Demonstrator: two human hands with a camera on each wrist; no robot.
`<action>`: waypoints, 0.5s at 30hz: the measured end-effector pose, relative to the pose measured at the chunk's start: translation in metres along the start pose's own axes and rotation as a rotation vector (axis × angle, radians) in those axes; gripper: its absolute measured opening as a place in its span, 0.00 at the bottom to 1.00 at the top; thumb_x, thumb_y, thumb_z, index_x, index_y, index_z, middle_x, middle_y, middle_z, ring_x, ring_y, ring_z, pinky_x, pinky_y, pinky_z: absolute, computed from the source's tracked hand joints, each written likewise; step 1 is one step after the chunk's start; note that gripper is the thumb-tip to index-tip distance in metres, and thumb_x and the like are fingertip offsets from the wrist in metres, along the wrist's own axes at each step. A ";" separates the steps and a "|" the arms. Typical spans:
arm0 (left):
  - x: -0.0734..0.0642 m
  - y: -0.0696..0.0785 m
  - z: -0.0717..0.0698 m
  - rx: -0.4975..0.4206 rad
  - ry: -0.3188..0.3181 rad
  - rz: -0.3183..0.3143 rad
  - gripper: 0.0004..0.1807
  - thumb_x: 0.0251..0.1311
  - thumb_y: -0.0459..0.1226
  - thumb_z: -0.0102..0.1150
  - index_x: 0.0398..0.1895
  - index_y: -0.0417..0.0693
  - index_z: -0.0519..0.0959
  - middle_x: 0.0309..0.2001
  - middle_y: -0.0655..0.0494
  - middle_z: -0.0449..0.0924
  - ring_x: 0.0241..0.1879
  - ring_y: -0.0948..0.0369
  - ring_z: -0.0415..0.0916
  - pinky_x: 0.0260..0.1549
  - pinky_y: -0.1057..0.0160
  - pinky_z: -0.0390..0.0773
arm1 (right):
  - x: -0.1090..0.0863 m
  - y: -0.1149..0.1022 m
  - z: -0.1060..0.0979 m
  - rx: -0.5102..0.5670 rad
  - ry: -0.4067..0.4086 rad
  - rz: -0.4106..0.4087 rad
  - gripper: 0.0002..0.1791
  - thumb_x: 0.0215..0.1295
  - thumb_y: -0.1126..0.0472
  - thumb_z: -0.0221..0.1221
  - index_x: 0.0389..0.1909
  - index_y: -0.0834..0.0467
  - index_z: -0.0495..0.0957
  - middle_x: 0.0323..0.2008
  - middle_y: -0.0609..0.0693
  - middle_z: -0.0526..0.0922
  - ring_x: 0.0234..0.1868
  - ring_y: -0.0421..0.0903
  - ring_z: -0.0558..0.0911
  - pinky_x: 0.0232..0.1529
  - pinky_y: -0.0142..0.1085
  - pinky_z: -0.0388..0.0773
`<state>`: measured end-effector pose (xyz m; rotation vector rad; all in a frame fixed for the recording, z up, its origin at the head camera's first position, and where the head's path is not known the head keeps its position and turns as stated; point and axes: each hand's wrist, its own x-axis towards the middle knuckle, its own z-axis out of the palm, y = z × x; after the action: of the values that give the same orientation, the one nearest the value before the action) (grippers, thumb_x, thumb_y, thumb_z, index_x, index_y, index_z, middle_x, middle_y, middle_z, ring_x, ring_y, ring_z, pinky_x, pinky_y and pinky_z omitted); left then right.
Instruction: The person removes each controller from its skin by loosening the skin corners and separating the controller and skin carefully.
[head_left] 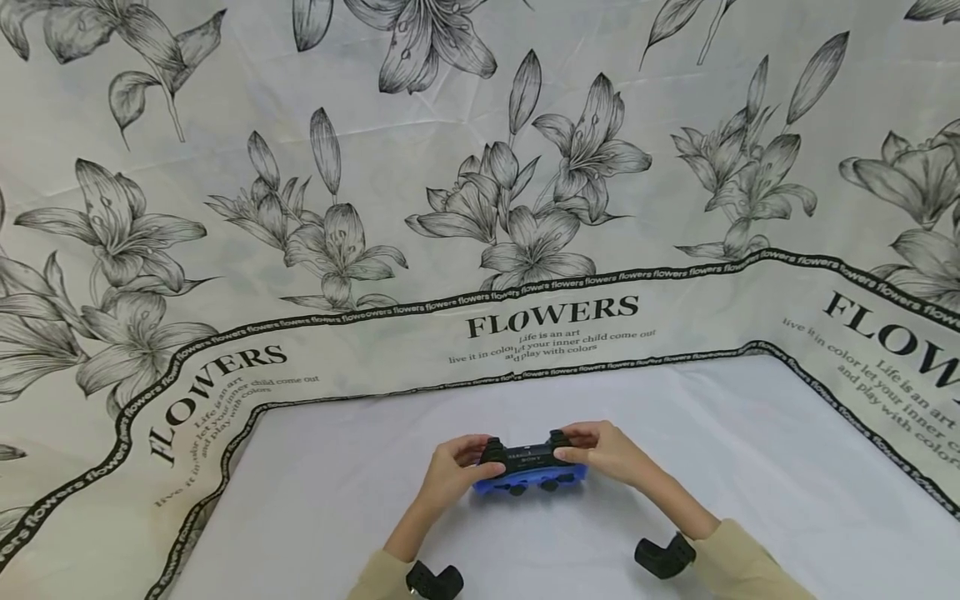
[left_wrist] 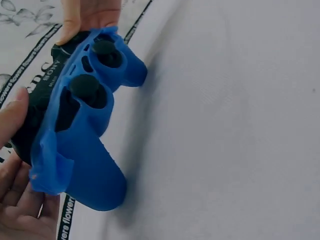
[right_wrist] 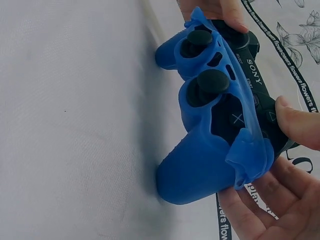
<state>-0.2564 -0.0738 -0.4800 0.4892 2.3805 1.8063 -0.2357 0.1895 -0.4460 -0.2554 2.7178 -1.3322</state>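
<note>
A black Sony game controller (head_left: 528,457) is held by both hands over the white table. A blue silicone cover (left_wrist: 97,172) wraps its grips and surrounds both thumbsticks. Along the shoulder side the black body is bare, and the cover's edge bunches there in loose folds (right_wrist: 248,159). My left hand (head_left: 447,473) pinches the left end, thumb on the top face and fingers behind and below. At the other end, my right hand (head_left: 609,452) grips likewise, its thumb near the triangle button. Shadows from the blue grips fall on the cloth beside them.
White cloth (head_left: 337,492) covers the table. Behind and at both sides hangs a flower-printed curtain (head_left: 420,175) with a black-edged lettered border (head_left: 555,321). Black wrist mounts (head_left: 663,557) sit at both beige sleeves (head_left: 750,567).
</note>
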 end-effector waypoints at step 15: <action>0.000 -0.012 0.007 -0.079 0.042 -0.055 0.33 0.55 0.43 0.68 0.60 0.32 0.72 0.60 0.36 0.74 0.59 0.45 0.74 0.54 0.59 0.77 | 0.004 0.001 -0.001 -0.007 -0.006 0.031 0.34 0.61 0.46 0.63 0.59 0.69 0.73 0.55 0.67 0.78 0.57 0.62 0.78 0.54 0.51 0.77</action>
<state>-0.2571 -0.0700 -0.4937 0.3765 2.3148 1.8962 -0.2403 0.1906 -0.4463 -0.2170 2.7106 -1.3127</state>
